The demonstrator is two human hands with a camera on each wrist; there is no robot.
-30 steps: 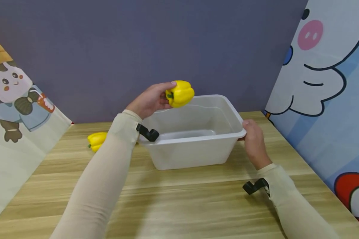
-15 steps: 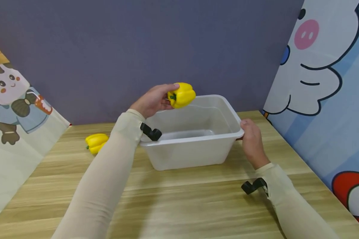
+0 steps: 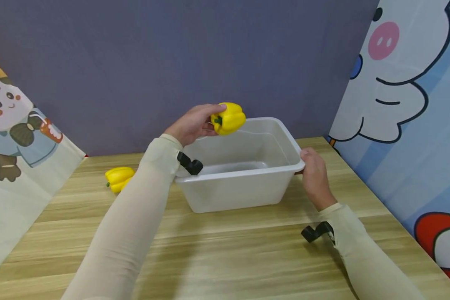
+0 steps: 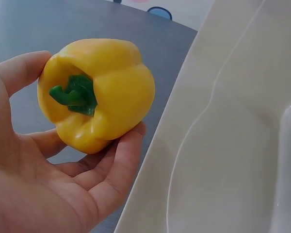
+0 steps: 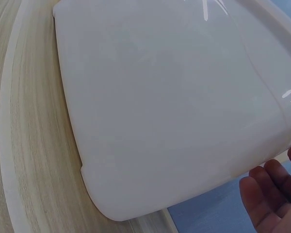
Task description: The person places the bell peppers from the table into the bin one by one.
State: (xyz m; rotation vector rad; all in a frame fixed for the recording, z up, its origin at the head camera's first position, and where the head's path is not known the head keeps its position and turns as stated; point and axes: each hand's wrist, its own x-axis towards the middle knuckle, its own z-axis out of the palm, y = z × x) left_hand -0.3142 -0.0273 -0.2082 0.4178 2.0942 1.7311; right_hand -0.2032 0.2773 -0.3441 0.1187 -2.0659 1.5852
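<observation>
A yellow bell pepper (image 3: 230, 118) with a green stem is held in my left hand (image 3: 196, 124), above the back left rim of a white plastic bin (image 3: 243, 189). In the left wrist view the thumb is on one side of the pepper (image 4: 114, 92) and the fingers curl under it. My right hand (image 3: 316, 177) grips the bin's right rim, thumb on top and fingers beneath. Its curled fingertips (image 5: 254, 196) show at the lower right of the right wrist view. The bin stands upright, and no thing shows inside the visible part.
A second yellow bell pepper (image 3: 119, 178) lies on the wooden table (image 3: 225, 258) to the left, partly hidden behind my left sleeve. A grey-purple wall (image 3: 210, 54) rises behind the bin. Cartoon-printed panels (image 3: 393, 108) flank the table on both sides.
The left hand with its pepper has shifted slightly to the right relative to the bin. The right hand keeps its grip on the rim. The whole view has turned a little.
</observation>
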